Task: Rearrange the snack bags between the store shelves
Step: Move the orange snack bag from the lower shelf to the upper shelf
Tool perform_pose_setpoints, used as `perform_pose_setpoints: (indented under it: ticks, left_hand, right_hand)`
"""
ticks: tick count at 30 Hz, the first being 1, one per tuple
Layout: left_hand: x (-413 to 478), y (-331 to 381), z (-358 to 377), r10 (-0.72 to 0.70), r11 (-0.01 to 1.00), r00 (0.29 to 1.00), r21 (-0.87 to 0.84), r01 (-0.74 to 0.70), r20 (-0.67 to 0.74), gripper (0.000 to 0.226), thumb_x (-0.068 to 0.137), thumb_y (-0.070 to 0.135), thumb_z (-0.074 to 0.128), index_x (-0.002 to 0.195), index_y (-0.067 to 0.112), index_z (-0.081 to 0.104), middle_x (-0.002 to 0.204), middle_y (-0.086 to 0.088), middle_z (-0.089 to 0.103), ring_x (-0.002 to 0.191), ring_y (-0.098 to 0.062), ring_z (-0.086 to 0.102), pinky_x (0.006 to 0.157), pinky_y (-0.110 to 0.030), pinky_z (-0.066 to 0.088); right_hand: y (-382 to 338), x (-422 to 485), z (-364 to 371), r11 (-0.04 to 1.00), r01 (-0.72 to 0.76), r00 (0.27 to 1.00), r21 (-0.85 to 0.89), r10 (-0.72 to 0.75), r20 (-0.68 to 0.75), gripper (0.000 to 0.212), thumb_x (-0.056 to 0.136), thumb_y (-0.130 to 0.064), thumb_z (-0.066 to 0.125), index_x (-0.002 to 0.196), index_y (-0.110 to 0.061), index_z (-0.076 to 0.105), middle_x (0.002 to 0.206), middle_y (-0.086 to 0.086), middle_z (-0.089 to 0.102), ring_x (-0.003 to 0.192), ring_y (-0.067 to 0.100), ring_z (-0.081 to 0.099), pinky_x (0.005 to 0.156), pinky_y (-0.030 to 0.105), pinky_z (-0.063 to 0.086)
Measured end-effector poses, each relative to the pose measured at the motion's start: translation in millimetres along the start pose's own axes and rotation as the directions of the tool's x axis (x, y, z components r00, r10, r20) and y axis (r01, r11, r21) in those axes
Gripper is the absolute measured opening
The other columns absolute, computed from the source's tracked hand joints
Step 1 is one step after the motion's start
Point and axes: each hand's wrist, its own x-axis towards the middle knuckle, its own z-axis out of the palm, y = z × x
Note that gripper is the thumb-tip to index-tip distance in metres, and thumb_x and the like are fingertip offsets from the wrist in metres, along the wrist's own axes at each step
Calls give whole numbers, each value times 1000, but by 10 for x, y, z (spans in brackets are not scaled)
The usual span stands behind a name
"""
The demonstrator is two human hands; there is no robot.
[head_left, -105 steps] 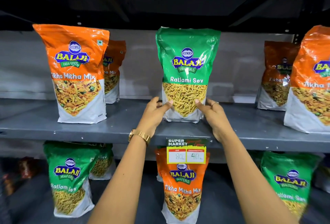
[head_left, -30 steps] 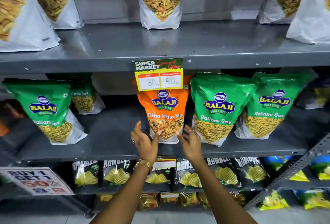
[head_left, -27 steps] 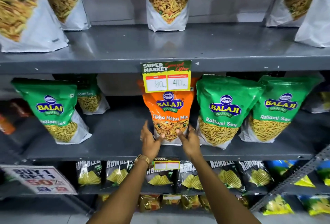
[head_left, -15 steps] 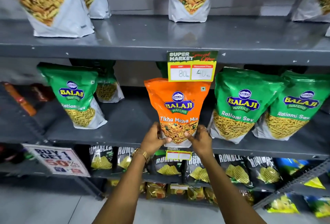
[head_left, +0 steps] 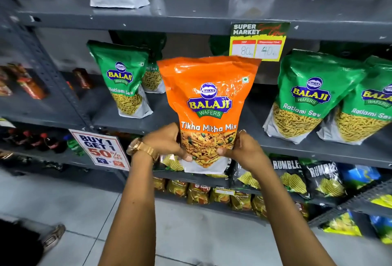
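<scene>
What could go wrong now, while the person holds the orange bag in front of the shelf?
1. Both hands, left hand and right hand, grip only the bottom of the orange bag; its tall top may flop over or slip.
2. The bag's top is near the price tag; lifting it straight up might knock the tag.
3. Green bags lean close on the right; a sideways swing might topple them.

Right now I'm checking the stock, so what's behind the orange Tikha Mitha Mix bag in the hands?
Behind the orange Tikha Mitha Mix bag, gripped by the left hand and right hand, the grey middle shelf shows at both sides. Below its base, Rumbles chip packs peek out. Anything directly behind is covered.
</scene>
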Motion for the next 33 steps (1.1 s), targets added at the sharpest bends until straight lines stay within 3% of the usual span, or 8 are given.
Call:
perform_pose_setpoints:
  ticks: [6, 9, 12, 18, 21, 23, 30, 33]
  left_hand:
    - [-814, 459, -550, 98, 992, 985, 98, -84, -143, 77, 48, 47, 86, 116, 24, 60, 120, 2, 70, 112, -19, 65, 103, -47, 49]
    - [-1078, 768, -674, 244, 968, 937, 124, -219, -249, 56, 67, 28, 82, 117, 19, 59, 118, 2, 71, 111, -14, 66, 102, -42, 51]
    - [-1157, 1162, -780, 385, 917, 862, 239, -319, -328, 53, 76, 28, 77, 123, 22, 54, 119, 5, 69, 108, -11, 64, 99, -39, 51]
    - [-768, 1755, -992, 623, 782, 625, 350, -516, -470, 52, 80, 43, 63, 127, 26, 48, 125, 3, 68, 118, -18, 62, 101, -47, 49]
    - [-436, 1997, -992, 627, 761, 535, 299, -575, -566, 43, 86, 32, 61, 126, 21, 50, 124, 4, 67, 119, -17, 61, 102, -44, 48]
    - [-162, 2060, -997, 579, 778, 526, 228, -586, -623, 38, 86, 32, 59, 122, 23, 51, 120, 2, 68, 116, -21, 61, 101, -49, 49]
    - [553, 2234, -1033, 494, 802, 544, 114, -587, -678, 34, 89, 23, 59, 122, 17, 53, 120, -8, 69, 114, -29, 62, 97, -52, 51]
    - [734, 2340, -1075, 474, 813, 580, 78, -577, -662, 38, 90, 20, 59, 127, 17, 50, 127, -10, 65, 120, -32, 58, 102, -51, 47]
  right_hand:
    - [-847, -543, -193, 971, 234, 969, -45, -237, -68, 71, 58, -64, 72, 104, -13, 58, 98, 6, 72, 91, 24, 67, 81, 45, 55]
    - [-1183, -729, -354, 924, 366, 907, -111, -380, -180, 49, 77, -50, 69, 100, -9, 56, 82, 10, 66, 74, 24, 59, 65, 34, 45]
    - [-1467, -793, -609, 863, 482, 812, -151, -505, -292, 27, 84, -38, 67, 82, -17, 51, 68, 0, 59, 64, 15, 54, 60, 21, 42]
    - [-1911, -517, -1283, 787, 593, 650, -169, -592, -476, 24, 85, -33, 67, 101, -16, 60, 87, -15, 67, 80, -8, 60, 67, 6, 44]
    - [-2084, -247, -1567, 793, 577, 620, -198, -583, -525, 30, 85, -33, 68, 99, -7, 62, 85, 3, 71, 81, 8, 67, 75, 24, 51]
    - [-2126, -17, -1675, 810, 556, 629, -186, -556, -544, 36, 84, -35, 68, 99, -2, 62, 91, 15, 72, 85, 28, 66, 76, 38, 51]
    - [-2051, 572, -1799, 859, 510, 675, -44, -431, -599, 34, 87, -34, 65, 84, -1, 58, 74, 11, 57, 69, 22, 46, 59, 34, 33]
    - [-2052, 778, -1866, 868, 497, 683, -17, -403, -609, 42, 86, -37, 65, 95, 4, 61, 89, 21, 68, 79, 30, 59, 69, 38, 47]
